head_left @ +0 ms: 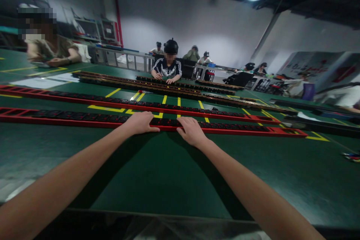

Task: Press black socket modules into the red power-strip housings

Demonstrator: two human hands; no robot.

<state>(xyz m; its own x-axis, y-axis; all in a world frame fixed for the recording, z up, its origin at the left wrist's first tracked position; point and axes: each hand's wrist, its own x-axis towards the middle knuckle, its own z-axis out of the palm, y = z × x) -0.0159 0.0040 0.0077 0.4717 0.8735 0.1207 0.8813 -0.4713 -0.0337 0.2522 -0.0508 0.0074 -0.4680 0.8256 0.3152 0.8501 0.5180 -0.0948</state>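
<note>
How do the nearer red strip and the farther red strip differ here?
The nearer red strip has the left hand and right hand on it; the farther red strip has neither. In this view, the nearer strip's right end reaches further right than the farther strip's. Both carry dark pieces.

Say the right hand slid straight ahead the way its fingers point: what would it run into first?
Probably the farther red rail, just beyond the nearer red rail the right hand already touches, though depth is hard to judge.
</note>
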